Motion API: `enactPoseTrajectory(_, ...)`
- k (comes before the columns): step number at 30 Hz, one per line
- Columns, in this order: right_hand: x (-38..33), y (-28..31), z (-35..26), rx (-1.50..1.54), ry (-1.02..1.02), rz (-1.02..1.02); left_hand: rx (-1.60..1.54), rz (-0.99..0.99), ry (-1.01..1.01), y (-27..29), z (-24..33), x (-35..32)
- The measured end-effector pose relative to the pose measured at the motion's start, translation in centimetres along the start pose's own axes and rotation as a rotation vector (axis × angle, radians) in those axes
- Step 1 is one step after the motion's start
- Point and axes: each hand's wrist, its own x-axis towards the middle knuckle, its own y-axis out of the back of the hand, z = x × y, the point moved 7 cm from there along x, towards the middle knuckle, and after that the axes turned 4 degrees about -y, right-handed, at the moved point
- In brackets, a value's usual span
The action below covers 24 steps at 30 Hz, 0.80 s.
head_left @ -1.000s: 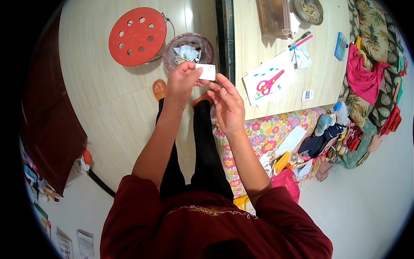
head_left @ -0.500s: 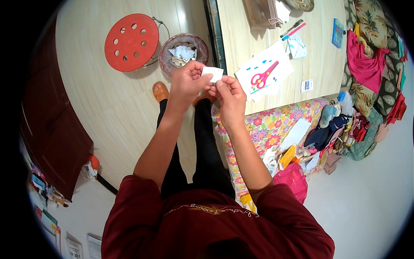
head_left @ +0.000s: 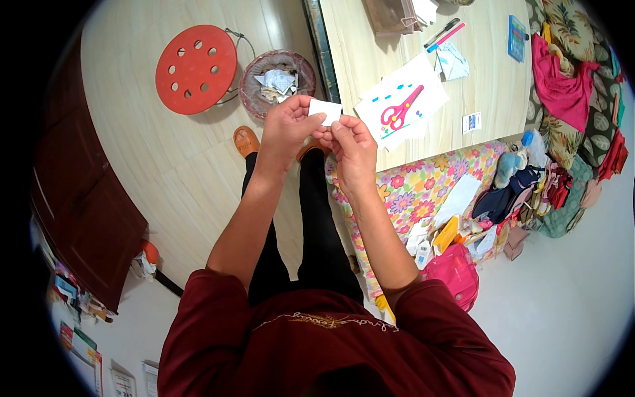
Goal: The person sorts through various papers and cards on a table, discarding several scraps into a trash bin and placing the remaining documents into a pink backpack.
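A small white piece of paper [head_left: 324,111] is pinched between my two hands, in front of my body and left of the table edge. My left hand [head_left: 291,126] grips its left side, thumb on top. My right hand [head_left: 352,140] has closed on its lower right corner with thumb and fingertips. To the right, pink scissors [head_left: 402,109] lie on white paper sheets [head_left: 431,79] marked with small coloured shapes. Beyond my left hand stands a waste bin [head_left: 309,66] with a clear liner and crumpled paper inside.
A red round stool [head_left: 196,69] with holes stands left of the bin. On the table [head_left: 489,86] are pens [head_left: 442,34], a folded paper [head_left: 453,61], a small printed card [head_left: 471,123] and a blue box [head_left: 516,38]. A flowered bench [head_left: 403,192] holds papers and a pink bag [head_left: 453,274].
The white paper's face now looks plain, where faint marks showed before. My hands keep nearly the same place and grip. The view has shifted slightly.
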Motion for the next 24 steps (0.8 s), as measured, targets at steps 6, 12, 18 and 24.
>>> enactPoseTrajectory(6,0.2,0.6,0.0,0.018,-0.001,0.003,-0.004,-0.004,0.037,-0.4,-0.5,0.2)
enactPoseTrajectory(12,0.3,0.9,-0.4,0.015,-0.01,0.026,0.017,0.023,0.059,-0.8,-0.7,0.4)
enactPoseTrajectory(18,0.7,1.5,-0.5,0.012,-0.003,0.018,0.02,0.024,0.079,-1.2,-1.0,0.7)
enactPoseTrajectory(24,0.7,1.5,-1.2,-0.004,0.016,0.031,-0.025,0.012,0.077,-1.6,-1.4,1.1)
